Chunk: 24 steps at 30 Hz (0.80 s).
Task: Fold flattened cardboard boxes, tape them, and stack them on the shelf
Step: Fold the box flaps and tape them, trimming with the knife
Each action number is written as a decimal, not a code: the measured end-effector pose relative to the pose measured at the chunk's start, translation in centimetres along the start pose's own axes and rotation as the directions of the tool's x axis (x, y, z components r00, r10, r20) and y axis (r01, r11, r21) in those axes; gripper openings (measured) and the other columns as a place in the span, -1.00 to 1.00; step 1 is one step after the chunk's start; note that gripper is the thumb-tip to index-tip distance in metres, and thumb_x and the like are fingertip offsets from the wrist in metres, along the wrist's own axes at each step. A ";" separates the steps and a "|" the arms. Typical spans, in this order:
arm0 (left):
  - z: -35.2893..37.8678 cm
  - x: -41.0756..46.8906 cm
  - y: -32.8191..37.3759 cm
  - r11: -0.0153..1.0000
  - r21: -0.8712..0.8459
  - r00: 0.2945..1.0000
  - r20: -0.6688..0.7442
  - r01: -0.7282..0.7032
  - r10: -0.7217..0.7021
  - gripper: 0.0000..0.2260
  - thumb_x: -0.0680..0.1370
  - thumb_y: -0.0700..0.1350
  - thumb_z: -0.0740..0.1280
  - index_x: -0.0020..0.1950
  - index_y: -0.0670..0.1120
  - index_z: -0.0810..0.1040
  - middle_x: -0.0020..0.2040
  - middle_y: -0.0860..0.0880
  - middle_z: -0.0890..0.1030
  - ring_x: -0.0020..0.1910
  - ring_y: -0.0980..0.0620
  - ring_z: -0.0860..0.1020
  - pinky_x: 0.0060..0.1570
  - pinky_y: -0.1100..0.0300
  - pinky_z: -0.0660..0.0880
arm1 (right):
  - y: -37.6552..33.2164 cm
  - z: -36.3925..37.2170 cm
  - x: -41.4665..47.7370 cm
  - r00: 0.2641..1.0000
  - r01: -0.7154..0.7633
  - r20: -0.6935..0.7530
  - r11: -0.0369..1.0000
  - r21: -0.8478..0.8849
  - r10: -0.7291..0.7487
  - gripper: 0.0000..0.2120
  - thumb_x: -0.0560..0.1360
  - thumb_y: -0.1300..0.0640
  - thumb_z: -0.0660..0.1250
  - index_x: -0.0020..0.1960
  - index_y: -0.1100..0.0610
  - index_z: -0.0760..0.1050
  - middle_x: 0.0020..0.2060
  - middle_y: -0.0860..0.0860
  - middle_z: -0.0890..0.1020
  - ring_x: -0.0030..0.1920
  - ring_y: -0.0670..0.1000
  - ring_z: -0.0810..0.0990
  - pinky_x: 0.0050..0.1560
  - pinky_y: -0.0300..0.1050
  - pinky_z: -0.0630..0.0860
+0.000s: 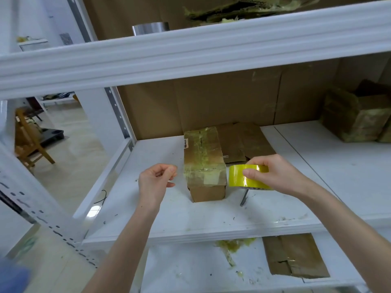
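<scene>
While the left hand point(157, 178) hovers just left of the taped box point(204, 163) with thumb and forefinger drawn close together, I cannot tell from this view whether it pinches a loose tape end or nothing at all. If a strip runs from there to the roll, it could fold back and stick to itself, or land crooked on the box's side.

The box stands closed on the middle shelf point(169, 216), towards its front edge. Yellowish tape runs along the top seam and over the near end. Its inside is hidden; going by the task, it is most likely empty. The tape is wrinkled and layered, so a poor bond could let the flaps spring once other boxes sit on top.

Just right of the box, the right hand point(281, 174) grips the yellow tape roll point(239, 178), fingers over the top and thumb on the near face. Held this close, the roll could nudge the light box askew. Behind them lies flattened cardboard point(243, 140), not yet folded. Below the roll a thin metal rod point(244, 197) rests on the shelf, where a descending hand could knock it off.

At the far right, more taped boxes point(355, 117) stand at the back, and their contents do not show.
</scene>
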State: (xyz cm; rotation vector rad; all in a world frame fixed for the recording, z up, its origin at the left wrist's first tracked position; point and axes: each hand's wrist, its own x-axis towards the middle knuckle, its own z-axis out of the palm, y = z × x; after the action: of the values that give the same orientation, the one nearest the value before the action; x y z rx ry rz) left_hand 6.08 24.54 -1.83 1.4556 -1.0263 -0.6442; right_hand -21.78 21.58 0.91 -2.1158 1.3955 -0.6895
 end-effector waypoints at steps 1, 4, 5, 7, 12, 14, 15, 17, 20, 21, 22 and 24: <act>0.0 0.0 -0.1 1.000 -0.018 1.000 -0.006 0.009 -0.009 -0.84 0.53 -0.23 0.36 -0.22 -0.06 0.64 -0.31 -0.04 0.61 -0.33 0.14 0.56 -0.34 0.31 0.56 | 0.0 -0.1 -0.1 1.000 0.000 0.012 0.999 0.052 0.000 -0.80 0.51 -0.07 0.34 0.01 0.03 0.62 -0.16 -0.14 0.62 -0.09 -0.06 0.56 -0.08 -0.10 0.48; 0.0 0.0 -0.2 0.999 -0.030 0.999 -0.027 0.017 -0.017 -0.84 0.52 -0.23 0.37 -0.22 -0.04 0.63 -0.30 -0.05 0.62 -0.36 0.15 0.56 -0.37 0.33 0.55 | -0.1 0.2 0.0 1.000 -0.013 -0.020 1.000 -0.005 0.013 -0.81 0.51 -0.10 0.33 0.00 -0.01 0.60 -0.16 -0.11 0.62 -0.10 -0.04 0.56 -0.13 -0.08 0.48; 0.1 0.0 -0.3 1.000 -0.025 0.999 -0.033 0.018 -0.018 -0.84 0.52 -0.23 0.37 -0.23 -0.05 0.63 -0.30 -0.04 0.63 -0.39 0.17 0.56 -0.38 0.33 0.54 | -0.2 0.5 0.2 0.997 -0.036 -0.073 0.993 -0.112 0.028 -0.81 0.51 -0.14 0.32 0.00 -0.05 0.58 -0.16 -0.09 0.61 -0.10 -0.03 0.54 -0.17 -0.09 0.47; 0.3 0.0 -0.4 0.999 -0.026 0.999 -0.046 0.023 -0.024 -0.86 0.52 -0.23 0.38 -0.22 -0.07 0.63 -0.31 -0.03 0.63 -0.43 0.21 0.54 -0.40 0.32 0.54 | -0.9 1.0 0.5 0.980 -0.114 -0.193 0.947 -0.301 0.057 -0.80 0.52 -0.19 0.28 0.01 -0.10 0.54 -0.17 -0.07 0.55 -0.10 -0.03 0.48 -0.23 -0.13 0.36; 0.2 0.3 -1.0 0.998 -0.043 0.994 -0.092 0.051 -0.054 -0.93 0.51 -0.22 0.39 -0.16 -0.12 0.65 -0.29 -0.04 0.63 -0.40 0.13 0.53 -0.36 0.26 0.57 | -1.1 2.3 0.7 0.947 -0.173 -0.317 0.902 -0.396 0.043 -0.70 0.53 -0.22 0.24 0.06 -0.05 0.58 -0.16 -0.03 0.60 -0.12 0.02 0.49 -0.25 -0.16 0.29; 0.1 0.5 -1.3 0.997 -0.050 0.994 -0.092 0.055 -0.059 -0.93 0.51 -0.22 0.38 -0.16 -0.12 0.65 -0.29 -0.05 0.62 -0.39 0.10 0.51 -0.38 0.28 0.55 | -0.9 2.6 0.9 0.944 -0.174 -0.327 0.910 -0.377 0.045 -0.67 0.53 -0.22 0.24 0.07 -0.02 0.59 -0.13 -0.01 0.64 -0.12 0.03 0.51 -0.25 -0.16 0.33; 0.1 0.6 -1.4 0.998 -0.047 0.994 -0.097 0.052 -0.056 -0.92 0.51 -0.22 0.38 -0.15 -0.12 0.65 -0.28 -0.06 0.62 -0.37 0.10 0.51 -0.39 0.30 0.54 | -0.9 2.8 1.1 0.946 -0.168 -0.321 0.915 -0.367 0.045 -0.67 0.53 -0.22 0.24 0.07 -0.01 0.58 -0.12 0.00 0.65 -0.11 0.04 0.53 -0.24 -0.16 0.34; -0.1 0.9 -1.7 0.999 -0.027 0.993 -0.109 0.037 -0.040 -0.93 0.52 -0.21 0.38 -0.13 -0.12 0.65 -0.26 -0.04 0.63 -0.30 0.09 0.55 -0.41 0.34 0.52 | -1.0 3.3 1.5 0.949 -0.150 -0.314 0.909 -0.389 0.022 -0.66 0.55 -0.21 0.22 0.09 -0.01 0.58 -0.10 0.01 0.65 -0.06 0.05 0.56 -0.20 -0.15 0.32; -0.2 1.2 -2.1 1.000 0.003 0.993 -0.116 0.030 -0.030 -0.94 0.51 -0.18 0.39 -0.14 -0.08 0.65 -0.23 -0.02 0.66 -0.20 0.07 0.59 -0.42 0.38 0.48 | -1.0 3.8 1.9 0.945 -0.143 -0.326 0.885 -0.444 -0.011 -0.65 0.58 -0.19 0.17 0.12 0.01 0.57 -0.10 0.03 0.64 0.00 0.05 0.54 -0.14 -0.12 0.31; -0.2 1.3 -2.2 0.999 0.009 0.993 -0.118 0.034 -0.032 -0.93 0.51 -0.18 0.39 -0.16 -0.06 0.65 -0.22 -0.02 0.66 -0.19 0.07 0.59 -0.41 0.37 0.48 | -0.9 4.0 2.1 0.945 -0.151 -0.328 0.878 -0.455 -0.008 -0.64 0.58 -0.19 0.16 0.14 0.02 0.56 -0.10 0.04 0.64 0.01 0.05 0.53 -0.11 -0.11 0.31; -0.1 1.3 -2.4 0.999 0.011 0.993 -0.117 0.035 -0.034 -0.92 0.51 -0.18 0.39 -0.17 -0.05 0.64 -0.21 -0.02 0.66 -0.19 0.07 0.59 -0.39 0.35 0.47 | -0.8 4.2 2.3 0.945 -0.159 -0.326 0.871 -0.464 -0.001 -0.64 0.58 -0.19 0.16 0.15 0.02 0.56 -0.09 0.04 0.64 0.02 0.05 0.52 -0.08 -0.10 0.32; 0.2 1.3 -2.7 0.999 0.005 0.993 -0.109 0.041 -0.041 -0.90 0.51 -0.18 0.39 -0.19 -0.04 0.64 -0.21 -0.03 0.66 -0.19 0.06 0.59 -0.35 0.30 0.47 | -0.5 4.5 2.6 0.945 -0.178 -0.328 0.861 -0.476 0.014 -0.63 0.58 -0.19 0.16 0.16 0.02 0.55 -0.09 0.03 0.64 0.03 0.04 0.52 -0.03 -0.09 0.33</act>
State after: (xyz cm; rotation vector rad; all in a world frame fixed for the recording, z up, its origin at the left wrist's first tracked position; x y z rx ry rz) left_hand 7.14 23.11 -4.25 1.5052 -0.9172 -0.5844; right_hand -17.59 19.90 -1.79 -2.3692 2.0283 -0.7022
